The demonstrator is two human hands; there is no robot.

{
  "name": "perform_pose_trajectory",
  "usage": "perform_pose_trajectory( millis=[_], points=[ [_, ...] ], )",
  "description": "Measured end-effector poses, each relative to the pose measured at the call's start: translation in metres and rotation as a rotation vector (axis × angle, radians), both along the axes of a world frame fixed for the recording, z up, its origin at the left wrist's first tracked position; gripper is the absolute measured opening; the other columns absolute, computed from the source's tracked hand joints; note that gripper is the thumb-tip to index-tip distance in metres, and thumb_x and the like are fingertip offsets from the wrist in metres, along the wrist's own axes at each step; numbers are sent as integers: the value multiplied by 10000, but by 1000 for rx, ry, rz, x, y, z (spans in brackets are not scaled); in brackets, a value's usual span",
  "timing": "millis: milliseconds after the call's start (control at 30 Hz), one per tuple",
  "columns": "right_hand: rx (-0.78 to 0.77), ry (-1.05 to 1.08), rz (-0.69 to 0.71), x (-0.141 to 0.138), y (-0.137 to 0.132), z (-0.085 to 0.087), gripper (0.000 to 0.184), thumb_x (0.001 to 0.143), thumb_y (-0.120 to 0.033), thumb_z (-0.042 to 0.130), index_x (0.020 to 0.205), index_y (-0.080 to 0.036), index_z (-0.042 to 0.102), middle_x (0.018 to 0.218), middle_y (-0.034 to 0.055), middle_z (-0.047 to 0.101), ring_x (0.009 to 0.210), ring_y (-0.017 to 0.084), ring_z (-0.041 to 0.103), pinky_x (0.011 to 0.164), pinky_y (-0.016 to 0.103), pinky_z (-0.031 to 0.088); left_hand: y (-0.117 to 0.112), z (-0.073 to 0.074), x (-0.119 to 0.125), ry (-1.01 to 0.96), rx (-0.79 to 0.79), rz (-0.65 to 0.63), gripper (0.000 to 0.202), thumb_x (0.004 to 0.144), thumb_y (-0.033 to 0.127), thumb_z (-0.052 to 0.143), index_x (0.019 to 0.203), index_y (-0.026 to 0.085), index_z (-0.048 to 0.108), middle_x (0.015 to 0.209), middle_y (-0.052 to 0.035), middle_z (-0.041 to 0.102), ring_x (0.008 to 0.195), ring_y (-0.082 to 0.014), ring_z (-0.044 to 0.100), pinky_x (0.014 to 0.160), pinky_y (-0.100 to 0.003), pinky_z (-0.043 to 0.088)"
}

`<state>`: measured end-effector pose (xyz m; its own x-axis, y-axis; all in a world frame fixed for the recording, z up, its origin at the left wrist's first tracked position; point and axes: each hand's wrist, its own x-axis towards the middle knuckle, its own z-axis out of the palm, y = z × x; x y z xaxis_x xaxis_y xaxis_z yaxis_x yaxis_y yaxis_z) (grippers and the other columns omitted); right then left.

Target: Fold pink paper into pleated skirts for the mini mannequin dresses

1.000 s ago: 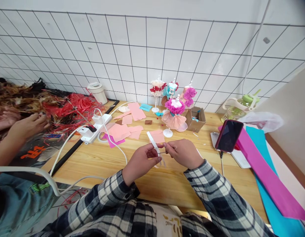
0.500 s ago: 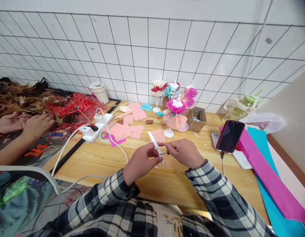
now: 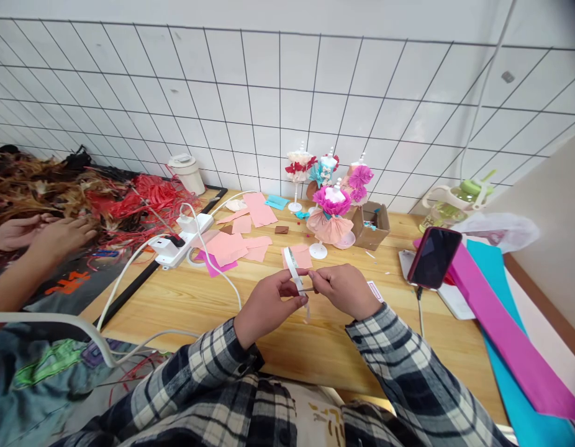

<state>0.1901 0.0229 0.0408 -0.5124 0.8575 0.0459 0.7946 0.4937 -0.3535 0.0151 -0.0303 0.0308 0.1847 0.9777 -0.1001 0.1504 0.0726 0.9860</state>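
My left hand (image 3: pixel 265 305) and my right hand (image 3: pixel 344 289) meet above the wooden table (image 3: pixel 185 304), both in plaid sleeves. Between their pinched fingertips runs a narrow white paper strip (image 3: pixel 293 268). It sticks up and back from my left thumb, and a short tail hangs below. My right fingers pinch a thin stick-like piece where the hands meet; I cannot make it out. Just behind the hands lie pink paper squares (image 3: pixel 228 247).
Small paper-dress figurines (image 3: pixel 331 214) stand at the back beside a little cardboard box (image 3: pixel 373 225). A phone (image 3: pixel 433 256) leans at right over magenta (image 3: pixel 502 329) and blue paper. A power strip (image 3: pixel 180 239) with white cables lies left. Another person's hands (image 3: pixel 45 236) work in red and brown strands.
My hands have stayed almost still; the strip's upper end has curled slightly. The other person's hands at left have shifted among the strands.
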Motion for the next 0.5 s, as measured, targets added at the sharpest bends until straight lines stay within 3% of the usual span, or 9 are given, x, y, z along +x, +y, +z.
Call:
perform_pose_trajectory(
  millis=[167,333,500],
  points=[
    [-13,44,2,1,0,-6,490,933,-427,352,610,-211,651,604,7,664,555,118,549,515,254,236,2,-2,-2,87,14,4,508,695,200,674,1196,181,591,722,-1,663,724,-169,639,745,-311,514],
    [-68,228,-67,6,0,-14,495,941,-451,324,668,-208,658,587,-1,643,553,119,557,523,235,289,2,-8,0,56,27,45,370,705,221,676,1071,177,651,728,-14,658,719,-162,627,757,-307,514],
    [-62,349,-277,10,-1,-49,490,953,-484,264,785,-226,646,705,9,676,658,149,606,564,230,357,3,-12,-1,-91,-32,109,458,667,260,719,1106,168,624,754,-10,661,760,-159,633,758,-295,511]
  ],
)
